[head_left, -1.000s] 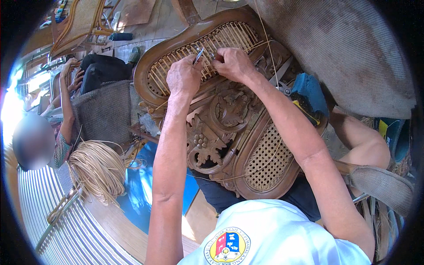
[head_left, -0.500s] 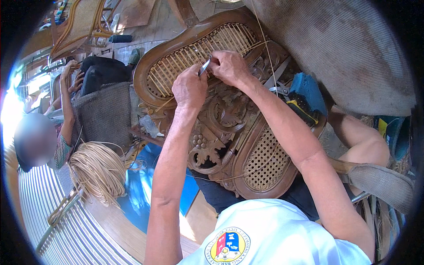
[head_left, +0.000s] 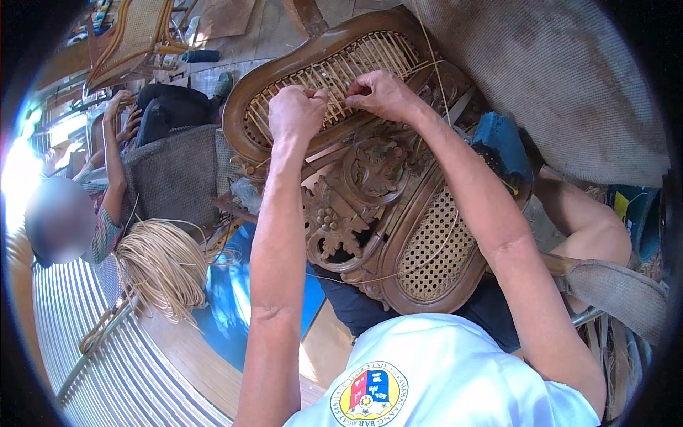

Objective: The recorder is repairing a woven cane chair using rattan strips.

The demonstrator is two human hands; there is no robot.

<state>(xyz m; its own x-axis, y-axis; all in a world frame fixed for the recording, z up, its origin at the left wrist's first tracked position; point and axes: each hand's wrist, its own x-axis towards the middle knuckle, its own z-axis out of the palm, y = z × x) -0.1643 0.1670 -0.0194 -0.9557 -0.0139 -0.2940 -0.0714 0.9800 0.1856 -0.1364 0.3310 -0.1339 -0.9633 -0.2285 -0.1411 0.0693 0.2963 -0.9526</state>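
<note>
A carved brown wooden chair frame (head_left: 380, 171) lies across my lap. Its upper oval panel (head_left: 338, 73) carries closely laid cane strips, while the lower panel (head_left: 435, 249) has a finished open cane mesh. Over the left part of the upper panel, my left hand (head_left: 296, 114) is closed, its thumb pressed to the fingers. My right hand (head_left: 386, 97) is curled in a pinch above the same strips, a little to the right. What either hand grips is too small or hidden to make out. A long loose cane strand (head_left: 435, 64) runs past my right forearm.
A blue block-like thing (head_left: 504, 142) sits by the frame's right edge, near a partly hidden metal blade (head_left: 462, 107). A coil of cane (head_left: 162, 267) lies at left, beside a seated person (head_left: 107, 185). A caned chair (head_left: 135, 39) stands far left; a rough brown mat (head_left: 562, 85) fills the upper right.
My hands have moved apart, the left going left and the right going right. The shiny metal piece between them no longer shows. The view has shifted slightly.
</note>
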